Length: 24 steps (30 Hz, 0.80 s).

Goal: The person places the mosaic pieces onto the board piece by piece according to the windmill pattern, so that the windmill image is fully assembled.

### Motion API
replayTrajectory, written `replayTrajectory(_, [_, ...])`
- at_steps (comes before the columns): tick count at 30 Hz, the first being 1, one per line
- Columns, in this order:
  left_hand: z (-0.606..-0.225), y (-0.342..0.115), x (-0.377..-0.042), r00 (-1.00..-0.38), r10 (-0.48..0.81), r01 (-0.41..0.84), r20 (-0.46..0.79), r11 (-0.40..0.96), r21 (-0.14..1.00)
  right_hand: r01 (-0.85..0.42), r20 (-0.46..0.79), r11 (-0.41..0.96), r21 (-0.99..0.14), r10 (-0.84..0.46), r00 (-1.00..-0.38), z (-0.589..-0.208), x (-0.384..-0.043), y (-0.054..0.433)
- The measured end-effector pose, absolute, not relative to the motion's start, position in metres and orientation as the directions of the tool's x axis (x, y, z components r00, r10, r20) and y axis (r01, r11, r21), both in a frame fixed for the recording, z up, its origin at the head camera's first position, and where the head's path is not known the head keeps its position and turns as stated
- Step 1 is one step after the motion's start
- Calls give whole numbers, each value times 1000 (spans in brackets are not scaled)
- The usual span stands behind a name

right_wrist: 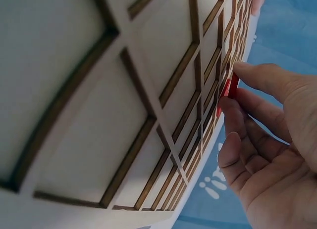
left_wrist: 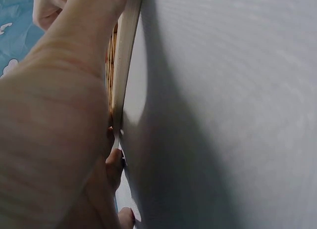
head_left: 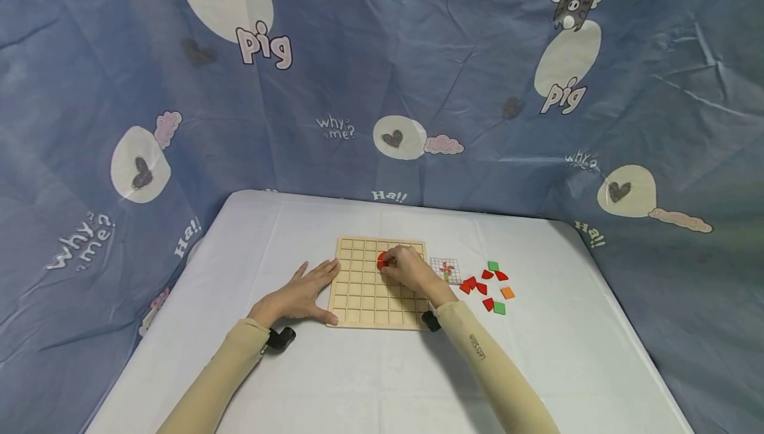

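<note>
A wooden grid board (head_left: 353,294) with square recessed cells lies on the white table. My right hand (head_left: 410,267) is over its upper right part, with thumb and fingers pinching a small red tile (right_wrist: 234,87) close to the cells. More red shows beside that tile at the board's surface in the right wrist view. At the board's left edge, my left hand (head_left: 302,293) lies with fingers spread, thumb near the lower left corner and fingertips at the side rim. In the left wrist view, the hand and forearm hide most of the board.
Right of the board lies a small printed grid card (head_left: 436,264) with a red pattern. Beyond it are scattered several red tiles (head_left: 481,289), two green tiles (head_left: 499,308) and an orange tile (head_left: 508,292). Blue printed cloth (head_left: 334,168) hangs behind the white table (head_left: 382,381).
</note>
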<state>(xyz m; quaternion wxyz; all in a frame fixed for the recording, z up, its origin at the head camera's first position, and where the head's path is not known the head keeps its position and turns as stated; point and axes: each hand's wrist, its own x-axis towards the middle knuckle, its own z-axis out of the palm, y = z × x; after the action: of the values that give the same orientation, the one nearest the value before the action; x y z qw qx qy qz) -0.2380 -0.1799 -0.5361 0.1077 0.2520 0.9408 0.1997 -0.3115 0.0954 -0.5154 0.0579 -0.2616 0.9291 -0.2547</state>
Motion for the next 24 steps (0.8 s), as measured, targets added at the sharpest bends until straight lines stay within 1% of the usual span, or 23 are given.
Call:
replayTrajectory(12, [-537, -181, -238, -848, 522, 438, -94, 789, 432, -486, 70, 727, -486, -522, -850, -519, -310, 94])
replayTrajectory(24, [-536, -180, -238, -845, 529, 448, -84, 784, 430, -492, 78, 736, -465, -519, -851, -520, -309, 95])
